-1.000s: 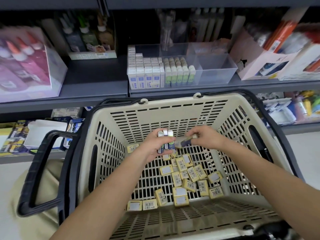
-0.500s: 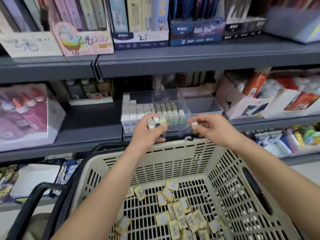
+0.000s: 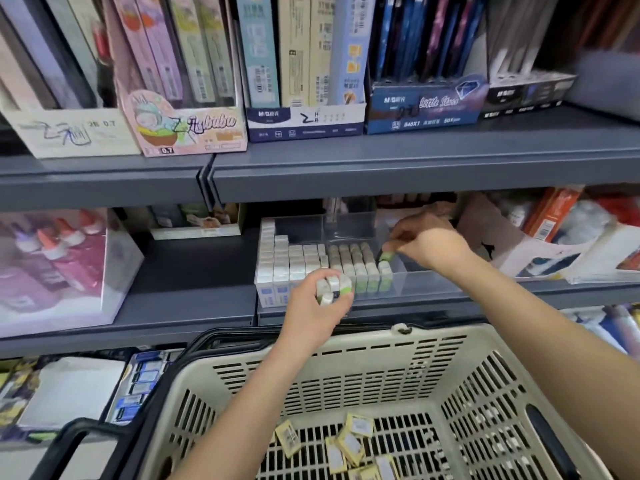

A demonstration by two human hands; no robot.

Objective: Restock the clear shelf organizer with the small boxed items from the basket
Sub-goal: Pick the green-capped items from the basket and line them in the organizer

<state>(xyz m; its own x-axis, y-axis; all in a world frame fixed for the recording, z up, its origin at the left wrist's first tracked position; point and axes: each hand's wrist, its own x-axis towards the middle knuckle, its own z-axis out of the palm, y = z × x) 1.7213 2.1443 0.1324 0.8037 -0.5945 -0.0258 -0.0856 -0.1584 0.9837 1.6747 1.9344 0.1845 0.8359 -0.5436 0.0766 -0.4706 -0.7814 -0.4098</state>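
The clear shelf organizer [image 3: 427, 284] stands on the middle shelf, its left part filled with rows of white-blue boxes [image 3: 280, 258] and white-green boxes [image 3: 356, 263]. My right hand [image 3: 427, 239] reaches into the organizer and pinches one small white-green box [image 3: 385, 255] at the right end of the green rows. My left hand [image 3: 317, 308] hovers in front of the organizer's front wall and grips a bundle of several small white-green boxes [image 3: 332, 285]. The beige basket [image 3: 363, 372] sits below, with several small yellow boxes [image 3: 349, 445] on its floor.
The upper shelf edge [image 3: 381, 168] overhangs the organizer closely. A pink glue-bottle display [image 3: 52, 268] stands at left and a white carton of supplies [image 3: 540, 254] at right. The organizer's right compartment [image 3: 426, 268] holds nothing. The basket's black handle [image 3: 69, 441] hangs at lower left.
Both hands rose from the basket to the shelf. My right hand moved into the organizer with one box; my left hand followed with its bundle. The view tilted upward.
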